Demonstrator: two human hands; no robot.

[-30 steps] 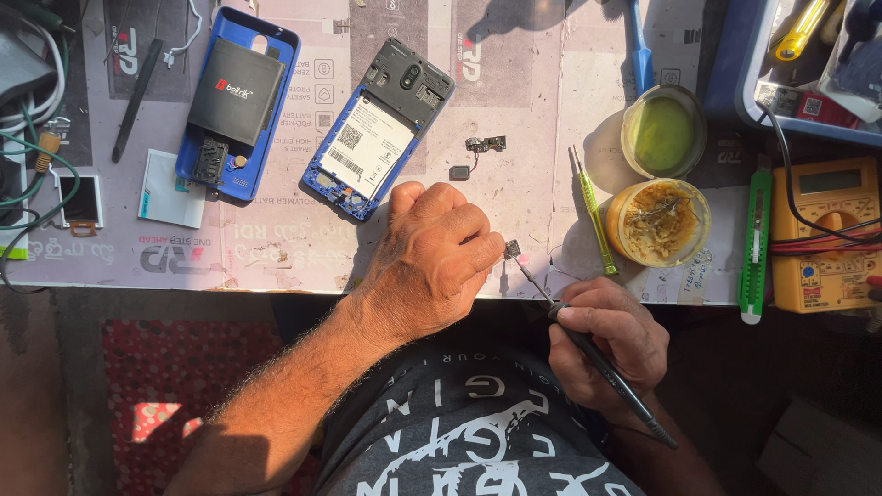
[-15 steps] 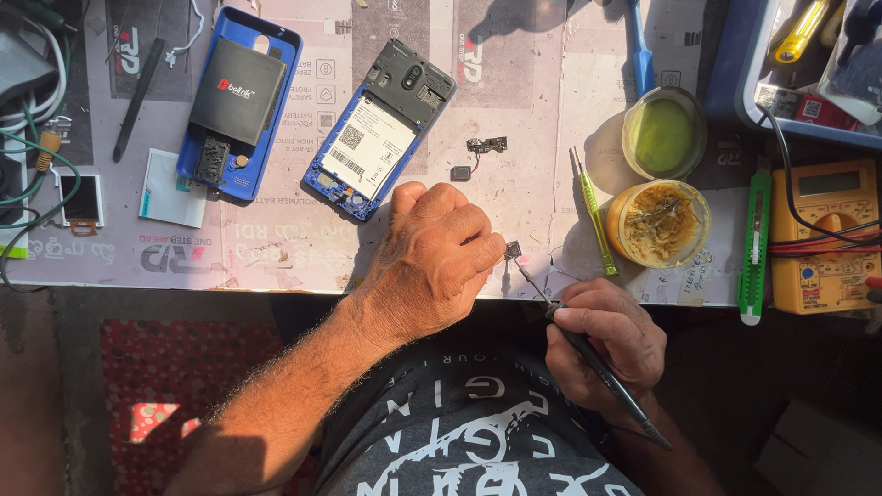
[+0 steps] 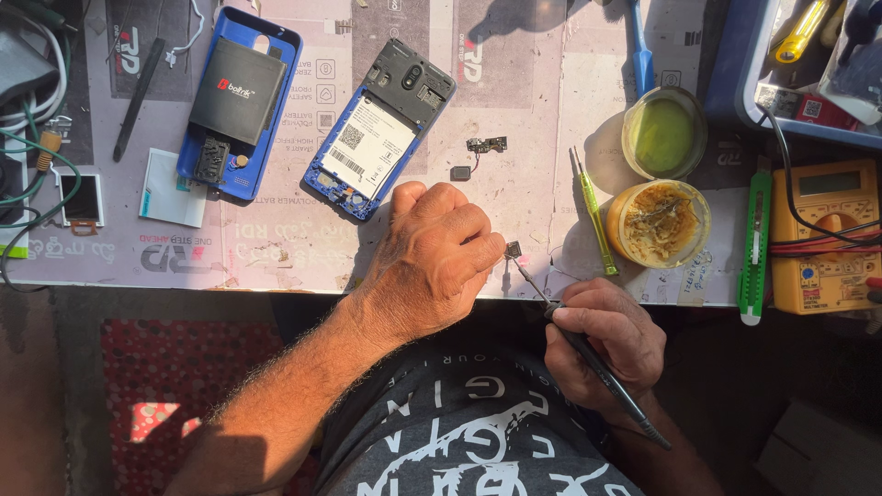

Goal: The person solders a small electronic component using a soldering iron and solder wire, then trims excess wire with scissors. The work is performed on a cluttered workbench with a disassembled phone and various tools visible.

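Centrally, a tiny dark component [image 3: 513, 249] sits at the near edge of the counter [image 3: 276, 248], at the tip of a thin dark tool [image 3: 588, 354]. Right hand [image 3: 606, 344] has its grip closed around the tool's shaft, pen-fashion, tip angled up-left onto the component. Left hand [image 3: 441, 253] rests on the counter as a loose fist, knuckles just beside the component; whether the fingertips touch it cannot be told, and nothing shows in that grip.

Change against the earlier frames: none worth logging. Both hands, tool tip and component sit where they were; only a slight camera drift.

Count, working outward:
- 2 small loose parts above the left hand: a flex piece [image 3: 486, 144] and a small dark block [image 3: 460, 172].
- 1 opened blue phone [image 3: 379, 129], back off, white label showing.
- 1 blue rear cover [image 3: 237, 103] with a black battery lying in it.
- 2 round tins: green paste [image 3: 663, 132], amber flux [image 3: 658, 221].
- 1 green-tipped screwdriver [image 3: 593, 213], between the hands and the tins.
- 1 yellow multimeter [image 3: 825, 234], far right.
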